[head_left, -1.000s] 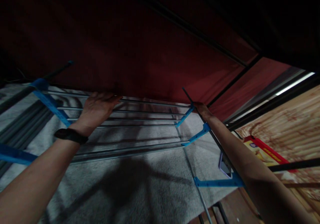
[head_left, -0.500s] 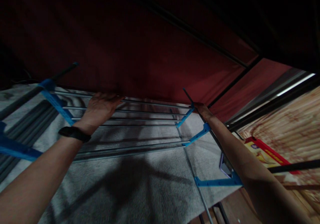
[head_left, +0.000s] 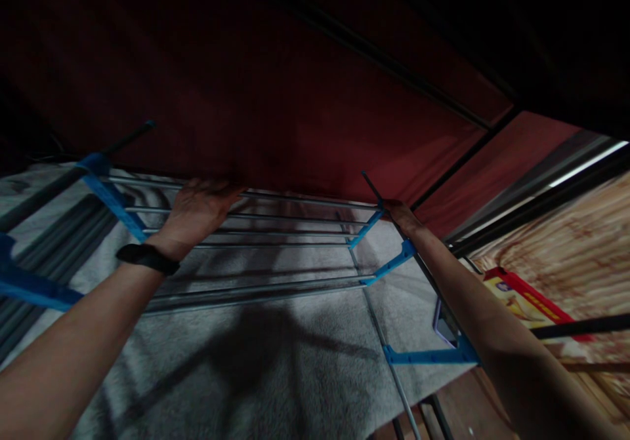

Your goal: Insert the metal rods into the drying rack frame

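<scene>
My left hand (head_left: 199, 210) lies loosely open over a rack (head_left: 295, 287) on grey carpet (head_left: 325, 387); my right hand (head_left: 399, 216) meets its corner, closure hidden. I judge it light, stiff, its tubes (head_left: 305, 199) slick, best held at blue brackets (head_left: 392, 264).

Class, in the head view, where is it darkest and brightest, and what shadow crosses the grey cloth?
Head view: near-black at top right; brightest on the white strip at right; a soft-edged shadow across the grey cloth; right hand dim, fingers hard to make out.
</scene>
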